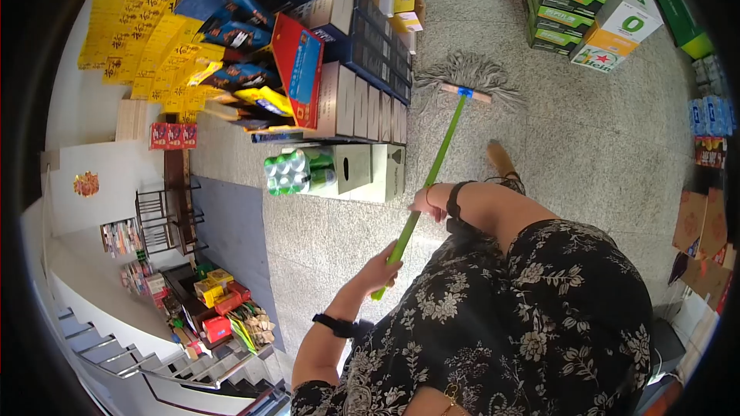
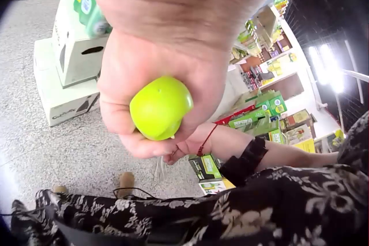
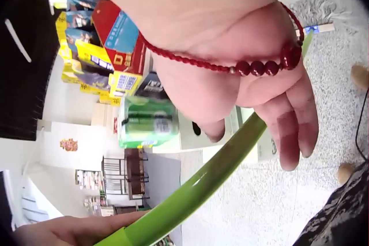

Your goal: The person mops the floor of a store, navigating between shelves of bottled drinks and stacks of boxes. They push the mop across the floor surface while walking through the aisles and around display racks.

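Note:
A mop with a green handle [image 1: 443, 142] and grey string head [image 1: 474, 71] slants across the floor, its strings spread on the tiles. My left hand [image 1: 378, 271] grips the handle near its top end. In the left wrist view, the rounded yellow-green end cap [image 2: 161, 107] pokes out of the curled left hand [image 2: 167, 67]. Farther down the handle is my right hand [image 1: 433, 202]. The right wrist view shows the handle [image 3: 202, 182] passing between the thumb and the loosely bent fingers of that right hand [image 3: 230, 84], which wears a red beaded bracelet [image 3: 258, 68].
Stacked boxes [image 1: 370, 104] with snack packs stand left of the mop head, and a pack of green cans [image 1: 297, 172] sits on cartons nearby. Green and white cartons [image 1: 570, 8] rise at the far right. My shoe [image 1: 499, 158] is on the speckled floor. Stairs [image 1: 169, 366] lie lower left.

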The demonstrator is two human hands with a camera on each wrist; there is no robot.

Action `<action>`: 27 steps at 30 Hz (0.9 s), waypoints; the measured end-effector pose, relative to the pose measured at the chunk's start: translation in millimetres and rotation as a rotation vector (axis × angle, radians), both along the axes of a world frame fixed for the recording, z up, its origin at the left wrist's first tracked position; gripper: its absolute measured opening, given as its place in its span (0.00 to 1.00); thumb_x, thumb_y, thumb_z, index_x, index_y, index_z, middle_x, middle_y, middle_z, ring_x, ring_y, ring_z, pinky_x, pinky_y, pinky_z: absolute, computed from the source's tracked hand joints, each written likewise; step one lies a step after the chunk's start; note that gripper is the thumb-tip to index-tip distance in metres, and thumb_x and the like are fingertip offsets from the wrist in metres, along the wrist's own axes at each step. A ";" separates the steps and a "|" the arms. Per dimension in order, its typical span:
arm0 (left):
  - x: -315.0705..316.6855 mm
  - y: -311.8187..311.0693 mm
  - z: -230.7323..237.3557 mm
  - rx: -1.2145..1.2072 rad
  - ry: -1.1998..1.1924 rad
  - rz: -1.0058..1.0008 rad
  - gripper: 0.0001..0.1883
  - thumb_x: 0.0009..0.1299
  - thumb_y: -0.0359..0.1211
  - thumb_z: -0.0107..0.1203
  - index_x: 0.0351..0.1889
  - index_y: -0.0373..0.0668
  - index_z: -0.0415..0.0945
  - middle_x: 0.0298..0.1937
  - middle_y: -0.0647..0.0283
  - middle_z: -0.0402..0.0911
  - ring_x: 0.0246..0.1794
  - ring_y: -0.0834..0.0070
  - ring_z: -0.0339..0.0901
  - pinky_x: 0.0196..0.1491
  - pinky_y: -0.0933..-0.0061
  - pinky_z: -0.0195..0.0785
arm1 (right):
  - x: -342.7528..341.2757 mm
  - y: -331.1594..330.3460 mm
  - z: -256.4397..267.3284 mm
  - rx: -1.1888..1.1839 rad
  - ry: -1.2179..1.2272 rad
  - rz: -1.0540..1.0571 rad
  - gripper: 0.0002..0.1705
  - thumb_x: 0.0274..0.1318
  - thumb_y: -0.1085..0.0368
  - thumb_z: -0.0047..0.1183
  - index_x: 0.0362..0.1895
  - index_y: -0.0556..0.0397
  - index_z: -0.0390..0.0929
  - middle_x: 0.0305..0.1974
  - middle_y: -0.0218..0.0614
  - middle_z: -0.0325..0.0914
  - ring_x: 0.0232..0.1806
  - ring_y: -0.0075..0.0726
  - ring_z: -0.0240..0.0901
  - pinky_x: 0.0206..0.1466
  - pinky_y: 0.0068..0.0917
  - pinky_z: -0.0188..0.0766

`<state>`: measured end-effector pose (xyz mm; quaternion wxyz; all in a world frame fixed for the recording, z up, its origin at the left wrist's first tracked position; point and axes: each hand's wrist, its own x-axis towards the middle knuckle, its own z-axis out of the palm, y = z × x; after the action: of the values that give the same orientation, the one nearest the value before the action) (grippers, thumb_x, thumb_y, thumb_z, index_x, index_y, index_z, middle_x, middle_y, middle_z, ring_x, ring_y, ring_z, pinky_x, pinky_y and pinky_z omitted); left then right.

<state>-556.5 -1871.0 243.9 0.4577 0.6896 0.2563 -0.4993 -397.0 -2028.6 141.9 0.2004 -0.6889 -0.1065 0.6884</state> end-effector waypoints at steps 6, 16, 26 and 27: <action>151.5 -83.1 -27.4 -0.091 -0.055 -0.015 0.31 0.68 0.30 0.47 0.68 0.51 0.48 0.23 0.68 0.64 0.18 0.80 0.62 0.21 0.78 0.61 | 131.3 -73.6 -34.8 -0.010 -0.133 -0.214 0.34 0.61 0.41 0.33 0.44 0.63 0.72 0.26 0.47 0.77 0.23 0.40 0.76 0.26 0.36 0.74; 402.1 -229.3 -83.5 -0.164 -0.182 0.018 0.31 0.65 0.31 0.47 0.66 0.45 0.51 0.27 0.63 0.68 0.23 0.77 0.67 0.24 0.74 0.67 | 379.8 -201.4 -139.1 -0.138 -0.490 -0.005 0.20 0.61 0.59 0.36 0.40 0.64 0.72 0.25 0.46 0.75 0.20 0.38 0.74 0.23 0.37 0.72; 461.4 -269.4 -64.6 -0.155 -0.159 0.039 0.28 0.66 0.32 0.49 0.65 0.46 0.55 0.29 0.66 0.68 0.26 0.79 0.67 0.26 0.77 0.67 | 428.0 -248.0 -103.7 -0.138 -0.421 -0.330 0.18 0.61 0.57 0.34 0.32 0.56 0.72 0.21 0.38 0.72 0.20 0.32 0.69 0.24 0.38 0.72; 455.7 -264.3 -64.1 -0.144 -0.157 0.039 0.28 0.66 0.32 0.49 0.65 0.46 0.55 0.29 0.66 0.68 0.26 0.79 0.67 0.26 0.77 0.66 | 421.4 -242.2 -116.3 -0.136 -0.427 -0.322 0.18 0.61 0.57 0.34 0.32 0.56 0.72 0.21 0.38 0.72 0.20 0.32 0.69 0.24 0.38 0.72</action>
<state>-100.8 -2135.3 179.8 0.5344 0.6867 0.1964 -0.4520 24.4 -2270.8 25.7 0.2336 -0.8383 0.0112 0.4925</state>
